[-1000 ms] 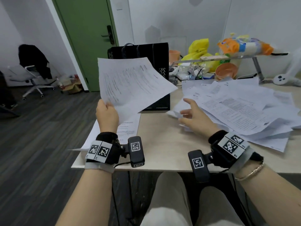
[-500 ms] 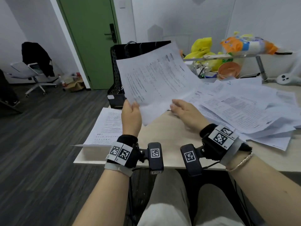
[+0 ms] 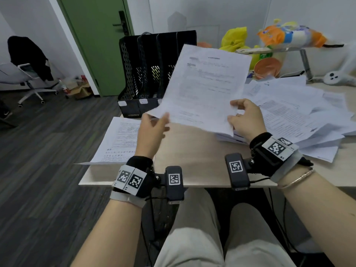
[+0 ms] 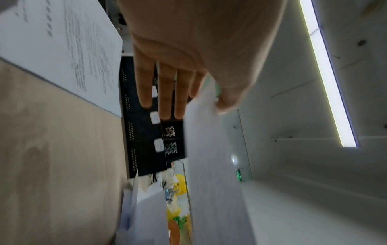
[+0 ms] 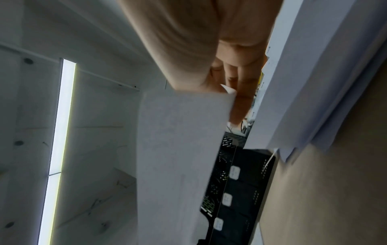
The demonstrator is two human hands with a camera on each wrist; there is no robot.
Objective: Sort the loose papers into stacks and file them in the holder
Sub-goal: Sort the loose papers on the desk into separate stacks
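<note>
A printed white sheet [image 3: 204, 89] is held tilted in the air over the middle of the table [image 3: 192, 155]. My left hand [image 3: 162, 120] pinches its lower left corner, with the thumb [image 4: 226, 101] on top. My right hand [image 3: 234, 110] pinches its lower right edge, fingers [image 5: 240, 106] behind the sheet [image 5: 180, 149]. The black mesh file holder [image 3: 146, 74] stands behind the sheet at the table's far left. A flat stack of papers [image 3: 119, 141] lies at the left edge. A loose pile of papers [image 3: 300, 116] covers the right side.
Behind the pile are a yellow bag [image 3: 234, 38], an orange bowl [image 3: 267, 67] and a metal shelf [image 3: 300, 53] with packets on it. A white device [image 3: 335, 79] lies far right. Left of the table are dark floor, a green door [image 3: 96, 35] and an office chair [image 3: 28, 70].
My left hand carried the sheet from above the left stack rightwards to the table's middle. My right hand left the loose pile and took hold of the sheet's right edge.
</note>
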